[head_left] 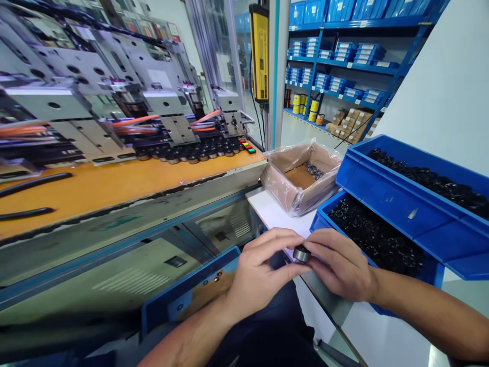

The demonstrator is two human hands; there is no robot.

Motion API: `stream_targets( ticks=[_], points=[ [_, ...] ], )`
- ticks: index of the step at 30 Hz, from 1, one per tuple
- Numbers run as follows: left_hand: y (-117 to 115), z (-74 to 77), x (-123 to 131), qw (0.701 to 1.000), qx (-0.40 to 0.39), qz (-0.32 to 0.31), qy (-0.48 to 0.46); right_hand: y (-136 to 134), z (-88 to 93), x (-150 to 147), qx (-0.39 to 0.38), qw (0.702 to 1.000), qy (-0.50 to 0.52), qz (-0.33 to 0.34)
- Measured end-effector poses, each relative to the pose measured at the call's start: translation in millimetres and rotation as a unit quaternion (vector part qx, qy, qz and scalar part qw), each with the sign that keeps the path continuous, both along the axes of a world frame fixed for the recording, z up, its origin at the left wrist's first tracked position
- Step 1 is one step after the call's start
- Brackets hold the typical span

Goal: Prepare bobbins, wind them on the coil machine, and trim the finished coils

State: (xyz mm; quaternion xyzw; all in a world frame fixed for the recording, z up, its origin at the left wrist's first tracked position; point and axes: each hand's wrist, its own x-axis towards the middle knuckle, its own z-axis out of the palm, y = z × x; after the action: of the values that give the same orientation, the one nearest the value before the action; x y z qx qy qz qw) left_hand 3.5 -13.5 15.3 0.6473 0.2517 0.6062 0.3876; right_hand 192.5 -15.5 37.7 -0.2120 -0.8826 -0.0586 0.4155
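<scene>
A small round part (301, 254) with a shiny metal rim and a black top sits between my two hands, above the edge of the white table. My left hand (263, 260) curves around it from the left, index finger at the top and thumb below. From the right, the fingertips of my right hand (338, 262) pinch its other side. Both hands are closed on this one part. Similar round black-and-metal parts (194, 153) stand in rows on the orange bench to the left.
A machine (164, 102) with metal blocks and orange tubes lines the orange bench (153, 183). Ahead is a plastic-lined cardboard box (284, 191) holding small metal pieces. Two blue bins (412, 214) of black parts are stacked at right. Another blue bin (153, 311) sits low at left.
</scene>
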Motion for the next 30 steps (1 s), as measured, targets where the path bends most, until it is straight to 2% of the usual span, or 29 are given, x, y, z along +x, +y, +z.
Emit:
stream_targets(
  ticks=[2,3,5,7,9,12,17,19,21,24,27,30],
  points=[
    [5,1.6,-7,0.990,0.117,0.033,0.066,-3,1.3,-1,-0.042,0.999,0.007,0.005],
    [6,1.3,-9,0.985,0.146,0.044,0.077,-3,2.0,-2,-0.057,0.998,0.008,0.010],
    [5,-0.9,-10,0.986,0.144,0.056,0.067,-3,3.2,-2,-0.072,0.997,0.006,0.017],
    [1,-4.6,-7,0.996,0.073,0.041,0.023,-2,3.8,-2,-0.072,0.997,0.009,0.015],
    [-3,-8.5,-2,0.998,-0.044,-0.027,-0.044,0,3.6,-2,-0.060,0.998,0.017,0.004],
    [-3,-13.3,5,0.962,-0.177,-0.149,-0.147,3,2.1,-2,-0.043,0.999,0.018,-0.005],
    [4,-20.9,12,0.916,-0.249,-0.234,-0.212,4,0.6,-2,-0.046,0.999,0.026,-0.003],
    [5,-24.0,11,0.913,-0.250,-0.255,-0.196,5,1.4,-1,-0.053,0.998,0.029,-0.003],
    [6,-25.4,7,0.945,-0.207,-0.211,-0.140,5,2.8,-1,-0.054,0.998,0.029,-0.001],
    [10,-23.4,-2,0.995,-0.059,-0.082,-0.022,5,5.3,0,-0.045,0.999,0.028,-0.003],
    [13,-20.0,-5,0.996,0.073,-0.022,0.040,2,6.4,-1,-0.061,0.998,0.024,-0.003],
    [10,-19.2,-1,0.993,0.106,0.004,0.048,1,4.8,-3,-0.092,0.995,0.029,0.004]
  ],
)
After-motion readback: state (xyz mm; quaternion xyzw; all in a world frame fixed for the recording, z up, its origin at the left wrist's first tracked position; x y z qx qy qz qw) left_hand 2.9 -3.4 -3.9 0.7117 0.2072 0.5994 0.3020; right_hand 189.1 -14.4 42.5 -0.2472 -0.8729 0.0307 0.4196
